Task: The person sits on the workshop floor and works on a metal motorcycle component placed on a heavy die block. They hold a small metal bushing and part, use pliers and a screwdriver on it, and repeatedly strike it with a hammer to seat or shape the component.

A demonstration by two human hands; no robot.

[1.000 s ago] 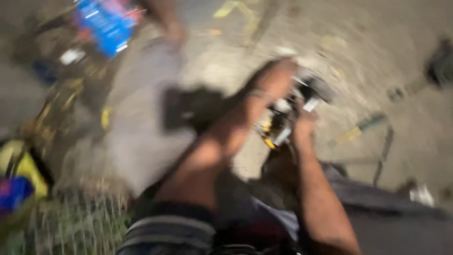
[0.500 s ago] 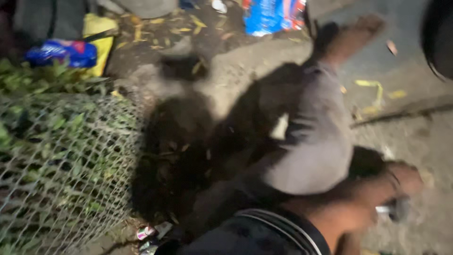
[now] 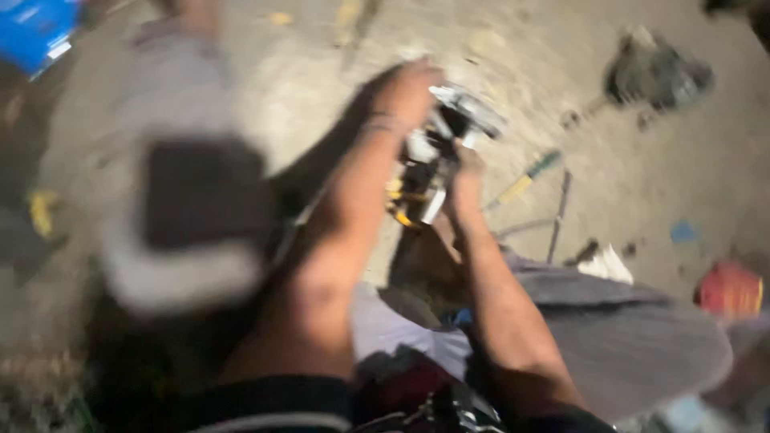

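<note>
Hands meet over a small mechanical part of black, silver and yellow pieces [image 3: 429,172], held above the sandy ground [image 3: 337,88]. The whole view is smeared by motion, so fine detail is lost. The left hand [image 3: 405,92] curls over the top of the part, fingers bent round it, a thin band showing at the wrist. The right hand [image 3: 465,172] presses against the part's right side from below; it seems to grip it, though I cannot tell exactly how the fingers lie.

Right of the part, a screwdriver with a green and yellow handle [image 3: 528,176] lies on the ground, and just beyond it a thin dark metal rod [image 3: 557,212]. Farther up and right of the part sits a dark lumpy object [image 3: 654,76]. Low and far right of the part is a red container [image 3: 728,290]. Left of the part, a grey-clad knee bearing a dark patch [image 3: 200,192] fills the view.
</note>
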